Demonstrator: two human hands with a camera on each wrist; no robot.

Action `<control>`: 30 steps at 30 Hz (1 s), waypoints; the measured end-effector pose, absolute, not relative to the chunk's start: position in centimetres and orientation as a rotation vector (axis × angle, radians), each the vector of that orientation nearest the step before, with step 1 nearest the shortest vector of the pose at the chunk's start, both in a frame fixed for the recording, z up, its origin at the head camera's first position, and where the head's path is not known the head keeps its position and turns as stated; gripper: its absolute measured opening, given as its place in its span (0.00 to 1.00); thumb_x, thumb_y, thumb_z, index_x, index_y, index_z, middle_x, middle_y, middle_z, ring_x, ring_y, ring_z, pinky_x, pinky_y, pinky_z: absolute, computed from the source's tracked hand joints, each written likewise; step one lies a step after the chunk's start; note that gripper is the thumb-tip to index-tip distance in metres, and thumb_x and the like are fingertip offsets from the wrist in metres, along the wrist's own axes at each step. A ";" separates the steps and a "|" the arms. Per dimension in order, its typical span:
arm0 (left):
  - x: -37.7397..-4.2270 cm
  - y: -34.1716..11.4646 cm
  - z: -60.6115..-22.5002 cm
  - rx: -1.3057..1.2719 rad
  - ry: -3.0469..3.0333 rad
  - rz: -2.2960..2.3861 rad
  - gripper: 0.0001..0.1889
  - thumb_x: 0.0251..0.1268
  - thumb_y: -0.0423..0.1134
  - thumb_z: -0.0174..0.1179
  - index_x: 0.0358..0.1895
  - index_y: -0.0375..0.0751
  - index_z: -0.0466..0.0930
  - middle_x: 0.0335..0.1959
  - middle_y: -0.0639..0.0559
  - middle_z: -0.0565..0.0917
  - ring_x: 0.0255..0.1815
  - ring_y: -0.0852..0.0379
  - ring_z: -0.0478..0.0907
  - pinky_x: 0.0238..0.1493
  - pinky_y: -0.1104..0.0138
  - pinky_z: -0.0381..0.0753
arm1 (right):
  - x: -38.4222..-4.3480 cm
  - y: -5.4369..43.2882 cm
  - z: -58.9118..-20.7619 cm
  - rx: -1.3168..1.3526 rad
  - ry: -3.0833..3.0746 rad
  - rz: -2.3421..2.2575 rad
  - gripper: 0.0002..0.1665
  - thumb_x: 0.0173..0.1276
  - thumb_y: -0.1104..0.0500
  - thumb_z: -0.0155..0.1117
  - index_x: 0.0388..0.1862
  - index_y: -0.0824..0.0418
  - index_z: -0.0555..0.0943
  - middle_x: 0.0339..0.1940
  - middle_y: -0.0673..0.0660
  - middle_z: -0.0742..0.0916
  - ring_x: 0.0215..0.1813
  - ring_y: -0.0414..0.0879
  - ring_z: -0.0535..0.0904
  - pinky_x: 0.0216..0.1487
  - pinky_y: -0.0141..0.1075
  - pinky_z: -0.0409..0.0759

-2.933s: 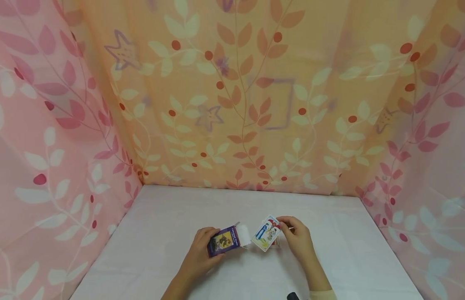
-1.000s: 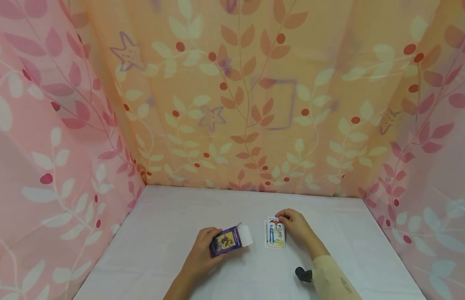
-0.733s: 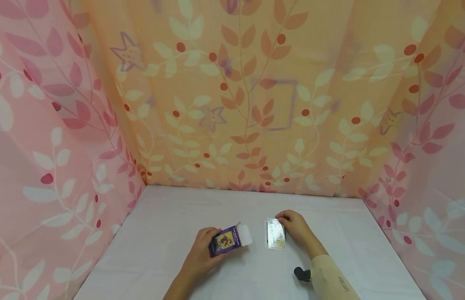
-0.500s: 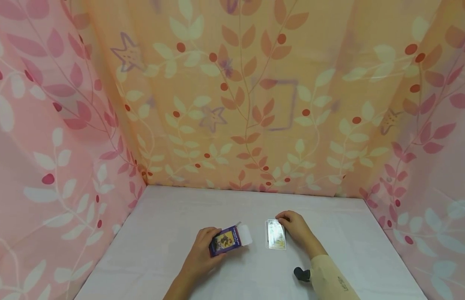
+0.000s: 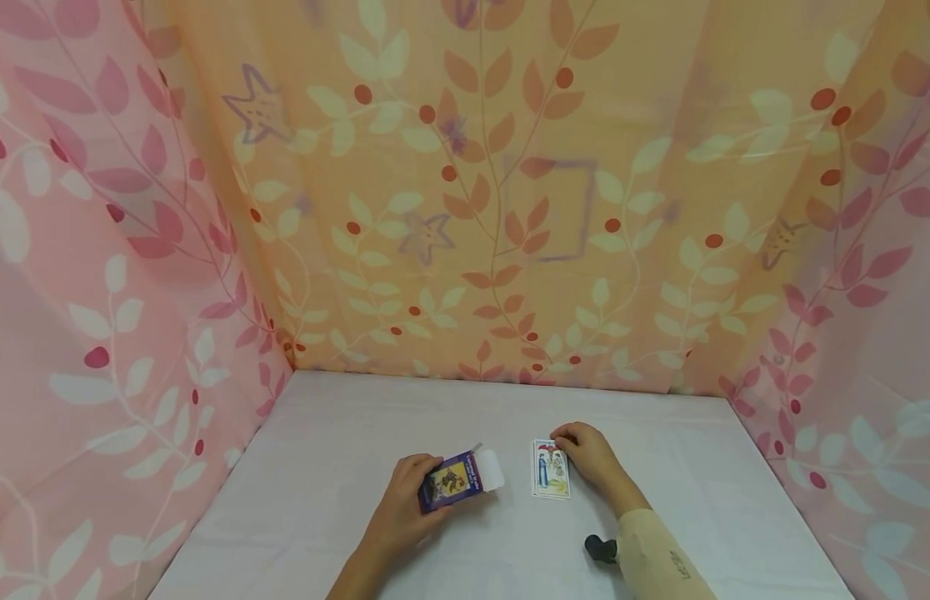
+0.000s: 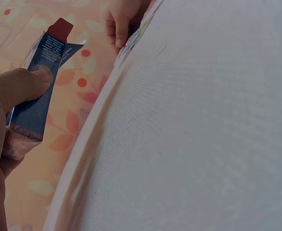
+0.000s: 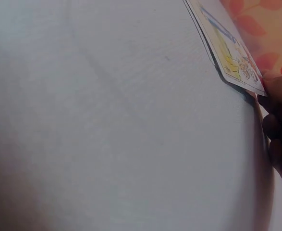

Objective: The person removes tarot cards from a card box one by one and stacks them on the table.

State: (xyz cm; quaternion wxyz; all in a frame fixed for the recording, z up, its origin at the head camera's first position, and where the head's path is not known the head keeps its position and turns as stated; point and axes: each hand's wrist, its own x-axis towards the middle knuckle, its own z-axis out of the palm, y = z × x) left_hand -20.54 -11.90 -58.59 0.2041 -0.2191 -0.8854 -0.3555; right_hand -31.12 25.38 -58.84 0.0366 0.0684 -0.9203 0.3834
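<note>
My left hand (image 5: 405, 507) grips a purple card box (image 5: 450, 482) with its white flap open toward the right. In the left wrist view the thumb presses along the narrow dark side of the box (image 6: 31, 114). To the right, my right hand (image 5: 591, 457) pinches the upper right corner of an illustrated card (image 5: 552, 473). That card lies almost squarely over at least one other card, whose edge shows along the left. In the right wrist view the thumb is on top of the card (image 7: 229, 55), with the other fingers curled below. How many cards lie underneath is hidden.
A white cloth (image 5: 345, 433) covers the table. A small black object (image 5: 600, 548) shows beside the right sleeve (image 5: 660, 554). Patterned curtains stand behind the table (image 5: 465, 250) and along both sides.
The right hand has brought the illustrated card from a tilted, raised position down onto another card, then slid it slightly so the edges nearly line up. The left hand and box have hardly moved.
</note>
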 end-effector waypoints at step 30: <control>-20.5 -11.9 -58.4 -0.620 -2.489 -1.003 0.42 0.45 0.46 0.83 0.68 0.50 0.74 0.62 0.60 0.74 0.64 0.62 0.69 0.64 0.58 0.78 | -31.2 25.0 -59.0 0.245 -2.867 0.964 0.04 0.71 0.61 0.68 0.40 0.53 0.88 0.35 0.46 0.84 0.41 0.42 0.78 0.53 0.48 0.79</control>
